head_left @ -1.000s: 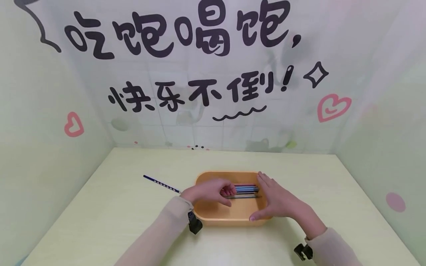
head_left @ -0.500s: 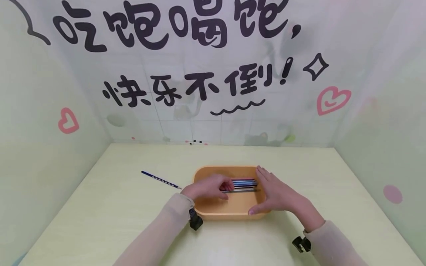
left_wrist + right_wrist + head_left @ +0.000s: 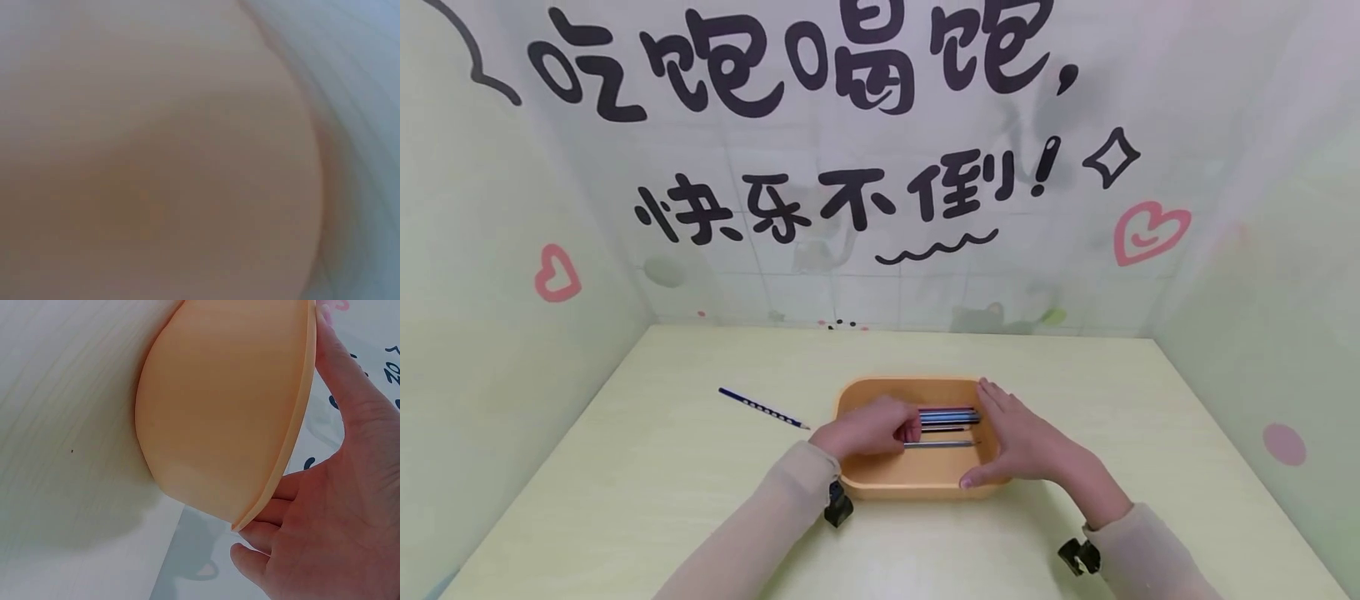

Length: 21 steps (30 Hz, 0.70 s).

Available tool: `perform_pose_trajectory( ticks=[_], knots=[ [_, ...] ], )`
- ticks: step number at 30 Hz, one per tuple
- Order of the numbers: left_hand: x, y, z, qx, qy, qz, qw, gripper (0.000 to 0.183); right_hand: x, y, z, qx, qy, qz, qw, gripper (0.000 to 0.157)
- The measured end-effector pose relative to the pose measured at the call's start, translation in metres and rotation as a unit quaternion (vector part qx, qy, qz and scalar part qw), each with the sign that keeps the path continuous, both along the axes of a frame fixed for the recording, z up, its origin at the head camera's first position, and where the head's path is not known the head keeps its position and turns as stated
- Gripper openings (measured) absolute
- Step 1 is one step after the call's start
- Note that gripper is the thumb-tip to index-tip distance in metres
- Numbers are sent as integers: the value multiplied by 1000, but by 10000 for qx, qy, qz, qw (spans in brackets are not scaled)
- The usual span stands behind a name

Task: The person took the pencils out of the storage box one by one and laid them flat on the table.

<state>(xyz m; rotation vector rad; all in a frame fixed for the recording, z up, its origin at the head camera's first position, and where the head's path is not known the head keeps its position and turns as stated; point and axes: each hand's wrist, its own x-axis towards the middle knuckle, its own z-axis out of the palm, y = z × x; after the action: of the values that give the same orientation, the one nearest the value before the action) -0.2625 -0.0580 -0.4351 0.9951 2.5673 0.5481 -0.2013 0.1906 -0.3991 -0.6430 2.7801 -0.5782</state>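
Observation:
An orange plastic box (image 3: 917, 492) stands on the table with several pencils (image 3: 951, 417) lying side by side inside it. My left hand (image 3: 872, 425) reaches over the box's left end, fingers curled at the near end of a grey pencil (image 3: 943, 445), which it seems to pinch; the fingertips are partly hidden. This pencil lies apart from the bunch, nearer the front wall. My right hand (image 3: 1026, 442) grips the right end of the box, thumb at the front rim and fingers at the back. In the right wrist view, some fingers pass behind the box's rim (image 3: 294, 431).
A dark blue pencil (image 3: 763, 408) with pale spots lies on the table (image 3: 625, 467), left of the box. Walls with printed lettering (image 3: 857, 200) enclose the table at the back and sides. The left wrist view is blurred and close to an orange-brown surface.
The grey pencil has shifted from beside the bunch toward the front of the box. My left hand's fingers have curled in more, while my right hand keeps its place.

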Motion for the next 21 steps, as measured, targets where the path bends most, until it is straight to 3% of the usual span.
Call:
perform_pose_trajectory(
  ticks=[8, 14, 21],
  knots=[
    [5, -2, 2, -27, -83, 100, 9999, 23, 1, -2, 1, -103, -110, -46, 9999, 131],
    [2, -9, 8, 641, -258, 79, 9976, 22, 0, -3, 3, -149, -43, -42, 9999, 131],
    [4, -24, 22, 1476, -159, 180, 9888, 17, 5, -5, 2, -222, -150, -93, 9996, 132]
  ],
)
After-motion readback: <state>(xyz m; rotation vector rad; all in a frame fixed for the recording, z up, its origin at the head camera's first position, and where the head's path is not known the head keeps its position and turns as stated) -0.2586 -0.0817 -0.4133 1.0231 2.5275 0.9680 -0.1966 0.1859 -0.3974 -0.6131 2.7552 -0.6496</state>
